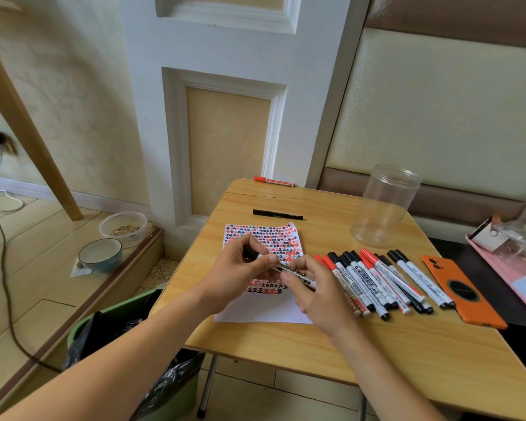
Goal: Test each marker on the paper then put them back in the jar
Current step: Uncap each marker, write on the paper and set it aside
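Both my hands hold one black-capped white marker (pixel 289 270) over the paper (pixel 264 308), which is covered with red and black marks. My left hand (pixel 240 271) grips the black cap end; my right hand (pixel 319 296) pinches the white barrel. A row of several red and black markers (pixel 377 279) lies on the table right of the paper. The clear plastic jar (pixel 383 205) stands empty at the back right. A black pen (pixel 277 214) and a red marker (pixel 274 180) lie beyond the paper.
An orange phone (pixel 462 294) lies at the right of the wooden table (pixel 286 344). A pink tray (pixel 507 265) sits off its right edge. A green bin with a black bag (pixel 119 329) stands at the left, and bowls (pixel 101 253) sit on the floor.
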